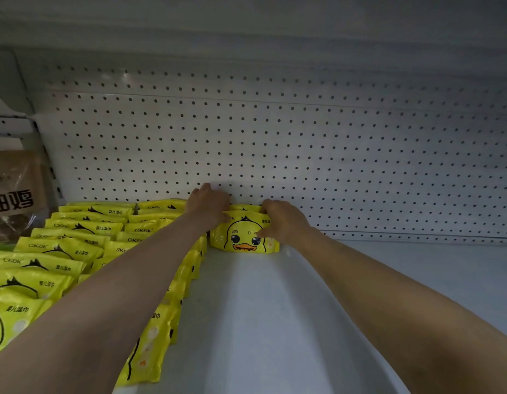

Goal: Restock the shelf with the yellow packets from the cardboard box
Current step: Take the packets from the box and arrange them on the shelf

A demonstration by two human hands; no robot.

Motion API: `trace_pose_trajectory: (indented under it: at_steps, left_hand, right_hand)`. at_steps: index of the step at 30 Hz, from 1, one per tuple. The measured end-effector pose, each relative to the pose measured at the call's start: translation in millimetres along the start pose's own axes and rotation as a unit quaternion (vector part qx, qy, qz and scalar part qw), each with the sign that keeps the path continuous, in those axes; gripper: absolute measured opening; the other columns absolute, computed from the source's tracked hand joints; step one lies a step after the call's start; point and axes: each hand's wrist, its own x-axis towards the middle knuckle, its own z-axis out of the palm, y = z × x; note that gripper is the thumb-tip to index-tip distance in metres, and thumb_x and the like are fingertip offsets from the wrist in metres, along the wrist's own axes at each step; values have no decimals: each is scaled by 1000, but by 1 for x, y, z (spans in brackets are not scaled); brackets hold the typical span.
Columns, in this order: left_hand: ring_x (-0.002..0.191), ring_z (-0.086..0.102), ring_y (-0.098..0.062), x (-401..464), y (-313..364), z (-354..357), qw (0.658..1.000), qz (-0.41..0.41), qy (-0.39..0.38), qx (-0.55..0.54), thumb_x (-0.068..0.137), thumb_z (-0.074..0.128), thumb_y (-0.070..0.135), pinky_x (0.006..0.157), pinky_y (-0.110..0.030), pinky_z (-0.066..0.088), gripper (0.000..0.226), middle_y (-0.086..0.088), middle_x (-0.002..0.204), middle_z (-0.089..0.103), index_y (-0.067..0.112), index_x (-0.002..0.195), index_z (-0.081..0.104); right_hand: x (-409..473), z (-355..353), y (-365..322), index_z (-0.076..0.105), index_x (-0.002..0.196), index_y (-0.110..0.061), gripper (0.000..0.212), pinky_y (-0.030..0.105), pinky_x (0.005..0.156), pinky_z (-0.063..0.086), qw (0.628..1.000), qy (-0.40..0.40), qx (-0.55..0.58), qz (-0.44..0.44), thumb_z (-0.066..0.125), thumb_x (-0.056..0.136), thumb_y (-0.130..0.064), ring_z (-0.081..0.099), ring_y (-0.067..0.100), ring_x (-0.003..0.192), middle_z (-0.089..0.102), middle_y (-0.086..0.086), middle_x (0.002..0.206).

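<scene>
Packets (244, 236) stand at the centre of the frame, hard against the pegboard back wall (275, 143), and you have both hands on them. Your left hand (208, 204) curls over the left end of the small upright stack, fingers wrapped down around its top edge; your right hand (283, 220) pinches the right end, thumb on the duck face of the front packet and fingers folded behind. At least one more packet shows behind the front one, so you are starting a new row here.

Left of centre, two full rows of yellow packets (76, 243) run from the back wall toward the lower left corner, each leaning on the next. The bare shelf (275, 322) stretches right and toward you. A brown bag (13, 194) sits at the far left edge. The cardboard box is not in view.

The risk, as I judge it, lies in the release. This short stack has nothing in front of it, so if you let go while it leans forward, the slick pouches may slide flat onto the shelf. Your left forearm also lies across the neighbouring row; drag it back carelessly and you could tip those packets. Seat the stack tilted back against the wall before you loosen either grip.
</scene>
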Motion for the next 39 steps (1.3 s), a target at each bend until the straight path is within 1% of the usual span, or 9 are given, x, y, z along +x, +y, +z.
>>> trace_pose_trajectory:
  at_steps: [7,11,16,18,21,27,30,35,39]
  left_hand:
    - [118,44,-26,5,6,7,998,-29,16,60,88,65,34,98,-34,39,28,-9,121,51,24,113,63]
    - [115,44,-26,2,5,11,997,-23,30,69,87,63,32,91,-35,39,22,-6,114,59,22,107,59]
    - [116,46,-27,-16,-1,-4,998,-3,37,53,85,65,28,90,-37,41,34,-5,116,57,19,116,55]
    - [116,46,-26,-27,-7,-17,998,-4,43,35,85,65,22,87,-36,41,37,-4,117,57,21,120,54]
    - [118,46,-26,-52,-21,-43,998,-12,54,6,86,67,22,81,-36,41,42,-4,120,55,22,125,52]
    - [118,47,-28,-132,-65,-93,995,-30,85,-38,82,71,19,81,-40,47,52,-7,121,52,25,129,51]
    - [117,48,-31,-181,-93,-110,994,-35,99,-31,79,74,25,84,-42,47,54,-8,120,52,25,128,51]
    - [119,49,-35,-265,-145,-124,989,-60,132,7,83,70,41,92,-48,48,52,-12,123,55,23,128,53]
    - [113,53,-34,-326,-182,-125,984,-94,151,18,87,63,49,86,-46,50,45,-9,117,57,21,121,56]
  right_hand:
    - [-6,1,-8,50,123,-14,64,36,76,45,996,44,-76,4,80,76,-44,55,27,110,54,7,120]
    - [-13,1,-17,48,128,-11,66,38,78,48,990,56,-130,11,77,79,-45,50,26,117,55,8,124]
    - [-24,-13,-34,48,128,-12,56,35,75,39,986,54,-156,18,71,84,-38,45,26,120,56,7,124]
    - [-31,-24,-44,47,129,-12,54,35,78,41,987,52,-148,19,67,86,-39,45,27,121,55,8,124]
    - [-45,-44,-67,48,129,-11,50,36,79,42,991,60,-117,12,63,89,-36,46,28,120,56,9,124]
    - [-87,-74,-149,50,132,-15,49,38,85,45,994,90,-29,-47,64,91,-36,52,29,118,55,10,125]
    - [-116,-83,-195,49,135,-21,49,36,86,44,991,108,4,-82,63,92,-39,55,28,117,53,7,131]
    - [-161,-82,-261,50,135,-28,47,36,90,44,982,117,21,-147,59,94,-47,53,25,122,52,2,137]
    - [-183,-65,-303,52,136,-29,47,35,96,43,973,109,30,-201,55,95,-50,48,23,128,53,1,139]
